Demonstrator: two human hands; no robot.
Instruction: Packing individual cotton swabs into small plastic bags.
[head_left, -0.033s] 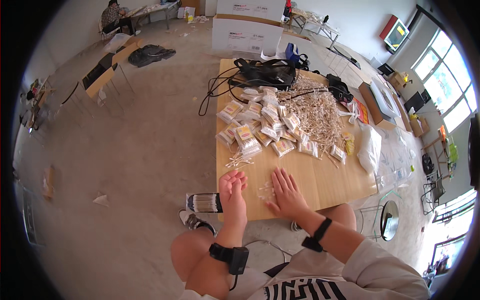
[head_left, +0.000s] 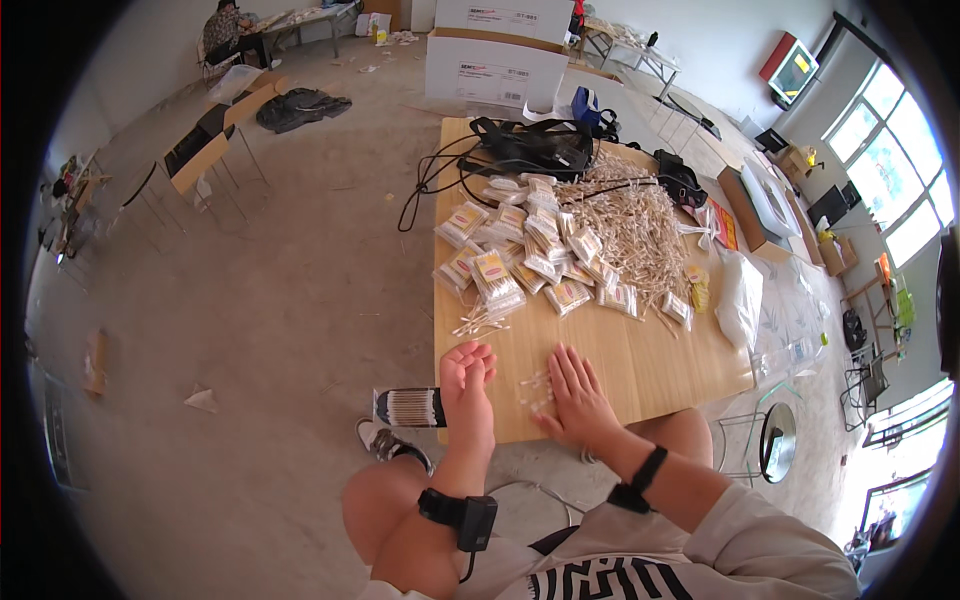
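My left hand (head_left: pixel 466 392) rests on its edge near the front left of the table, its fingers loosely curled and nothing visible in them. Against its outer side lies a pack of cotton swabs (head_left: pixel 408 407) with dark ends, jutting past the table edge. My right hand (head_left: pixel 580 400) is laid flat, palm down, fingers stretched out. Beside its thumb and fingers are small whitish bits (head_left: pixel 535 388), too faint to name. A few loose cotton swabs (head_left: pixel 478 323) lie ahead of my left hand, below several clear bags of cotton swabs (head_left: pixel 497 280).
A big heap of loose swabs (head_left: pixel 640 230) covers the back right of the wooden table (head_left: pixel 650 365). Behind are a black bag (head_left: pixel 530 145) with cables, and a white plastic bag (head_left: pixel 738 300) sits at the right edge. Large white boxes (head_left: pixel 495 70) stand beyond; a person (head_left: pixel 235 40) sits far left.
My right hand has slid slightly toward me and to the right, staying flat. The left hand looks the same.
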